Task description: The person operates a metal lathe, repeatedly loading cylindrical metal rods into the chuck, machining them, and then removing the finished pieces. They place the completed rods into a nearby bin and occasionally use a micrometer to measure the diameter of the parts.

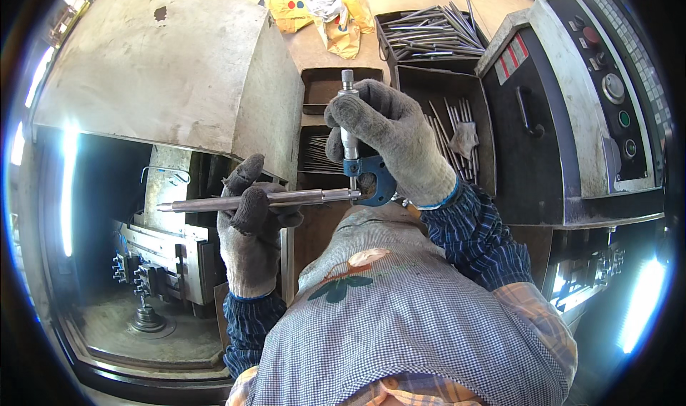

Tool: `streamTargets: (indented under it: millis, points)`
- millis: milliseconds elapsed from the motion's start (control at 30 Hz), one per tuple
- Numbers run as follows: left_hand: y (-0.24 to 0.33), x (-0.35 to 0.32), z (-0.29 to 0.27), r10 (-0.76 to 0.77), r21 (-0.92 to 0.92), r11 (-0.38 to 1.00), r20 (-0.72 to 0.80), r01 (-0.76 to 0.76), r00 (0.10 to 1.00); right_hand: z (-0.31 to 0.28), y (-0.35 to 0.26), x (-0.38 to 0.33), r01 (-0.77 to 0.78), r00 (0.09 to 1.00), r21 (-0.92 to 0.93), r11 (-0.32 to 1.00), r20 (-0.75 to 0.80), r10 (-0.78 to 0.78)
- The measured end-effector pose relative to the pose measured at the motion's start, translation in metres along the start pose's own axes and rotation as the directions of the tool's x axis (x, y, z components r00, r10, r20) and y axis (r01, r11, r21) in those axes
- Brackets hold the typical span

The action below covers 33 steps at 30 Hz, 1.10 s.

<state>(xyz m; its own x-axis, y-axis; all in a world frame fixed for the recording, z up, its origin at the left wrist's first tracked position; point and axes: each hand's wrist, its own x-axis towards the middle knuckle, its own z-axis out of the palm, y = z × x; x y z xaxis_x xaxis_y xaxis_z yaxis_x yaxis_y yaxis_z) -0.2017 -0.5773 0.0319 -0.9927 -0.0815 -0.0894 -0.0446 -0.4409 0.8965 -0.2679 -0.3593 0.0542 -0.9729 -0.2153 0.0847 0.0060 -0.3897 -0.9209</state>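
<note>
My left hand (pixel 250 224), in a grey work glove, grips a long steel rod (pixel 214 203) held level in front of my chest. My right hand (pixel 389 138), also gloved, holds a blue-framed micrometer (pixel 364 170) upright, its thimble sticking up above my fingers. The micrometer's jaw sits around the right end of the rod, touching it. My checked apron and blue plaid sleeves fill the lower middle of the view.
An open machine enclosure (pixel 164 77) with a tool turret (pixel 153 263) inside lies at the left. Dark metal trays (pixel 436 31) with several steel rods stand behind, one holding a grey rag (pixel 464 138). A control panel (pixel 607 84) is at the right. Yellow bags (pixel 329 13) lie at the back.
</note>
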Motion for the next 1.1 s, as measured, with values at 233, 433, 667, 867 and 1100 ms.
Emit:
streamTargets:
  millis: [233,433,667,867,1100]
  points:
    - [0.000,-0.002,0.000,-0.002,-0.050,0.999,0.045,0.004,0.999,-0.004,-0.002,-0.003,0.061,0.998,-0.080,0.995,0.014,-0.060]
    - [0.004,-0.005,-0.001,0.051,-0.064,0.997,0.051,-0.048,0.997,-0.009,-0.019,-0.008,-0.025,0.999,-0.038,0.999,-0.021,0.024]
    - [-0.001,-0.003,-0.007,0.132,-0.138,0.984,0.166,-0.110,0.977,-0.006,-0.015,-0.008,-0.064,0.998,0.010,0.998,-0.018,0.065]
    - [-0.007,-0.005,-0.008,0.140,-0.088,0.988,0.180,-0.126,0.974,-0.010,-0.013,-0.006,-0.084,0.996,-0.043,0.996,0.039,0.086]
    - [-0.011,-0.005,-0.003,0.134,-0.118,0.987,0.203,-0.112,0.970,-0.014,-0.012,-0.006,-0.068,0.997,-0.022,0.997,0.040,0.068]
